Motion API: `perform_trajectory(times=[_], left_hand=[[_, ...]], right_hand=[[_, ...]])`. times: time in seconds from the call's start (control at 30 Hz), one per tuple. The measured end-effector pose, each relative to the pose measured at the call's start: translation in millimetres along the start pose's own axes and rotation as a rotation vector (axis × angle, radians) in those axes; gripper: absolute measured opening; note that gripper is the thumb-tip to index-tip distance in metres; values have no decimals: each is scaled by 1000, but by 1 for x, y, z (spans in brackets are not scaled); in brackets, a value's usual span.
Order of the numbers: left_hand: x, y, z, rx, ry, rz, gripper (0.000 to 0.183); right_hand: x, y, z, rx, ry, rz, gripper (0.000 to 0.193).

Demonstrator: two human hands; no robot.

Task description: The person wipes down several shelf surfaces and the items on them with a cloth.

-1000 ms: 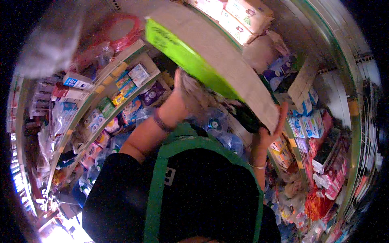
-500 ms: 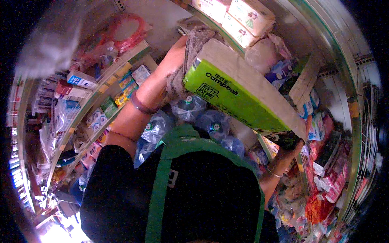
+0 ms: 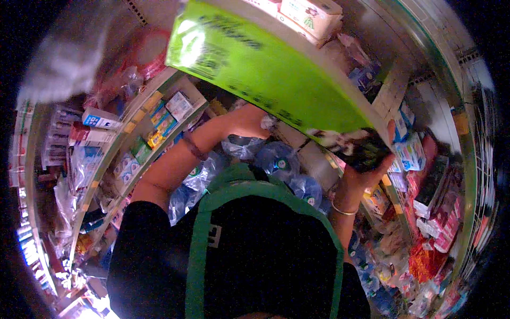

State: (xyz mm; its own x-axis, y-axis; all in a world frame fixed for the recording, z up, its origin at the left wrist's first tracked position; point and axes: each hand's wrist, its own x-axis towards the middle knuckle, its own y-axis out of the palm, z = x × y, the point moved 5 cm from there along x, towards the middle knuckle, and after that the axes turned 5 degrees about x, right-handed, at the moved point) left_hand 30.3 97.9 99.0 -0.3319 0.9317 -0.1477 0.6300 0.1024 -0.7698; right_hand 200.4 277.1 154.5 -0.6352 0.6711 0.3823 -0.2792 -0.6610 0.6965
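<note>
The left hand is raised under the near long side of a large bright green carton, its fingers tucked beneath the box and partly hidden; it presses against the underside together with a bit of pale crumpled wrapping, though how tightly the fingers close cannot be told. The right hand cups the carton's lower right corner from below, thumb up along the edge, and a dark flat object is clamped between palm and box. A thin bangle sits on the right wrist, a dark band on the left forearm.

The carton is held overhead, tilted, its green face turned down toward the camera, filling the upper middle of the view. Below it, between the forearms, lie clear bags with blue and green printing. Below those is the person's dark top with a green strap. Left of the carton run shelves of small coloured boxes. Above its right end rest pale packs, and to its right hang racks of red and blue packets.
</note>
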Motion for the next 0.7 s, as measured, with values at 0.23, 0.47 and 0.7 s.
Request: perform_trajectory(times=[0.23,0.47,0.7], left_hand=[[-7,-3,-22,-1597,74,-304,86],[-14,-33,-22,-1781,-191,-680,97],[7,-26,-11,-1943,278,-303,69]], right_hand=[[-22,37,-30,-592,-198,-98,81],[-14,26,-68,-107,117,78,74],[-6,58,-115,-966,-195,524,55]])
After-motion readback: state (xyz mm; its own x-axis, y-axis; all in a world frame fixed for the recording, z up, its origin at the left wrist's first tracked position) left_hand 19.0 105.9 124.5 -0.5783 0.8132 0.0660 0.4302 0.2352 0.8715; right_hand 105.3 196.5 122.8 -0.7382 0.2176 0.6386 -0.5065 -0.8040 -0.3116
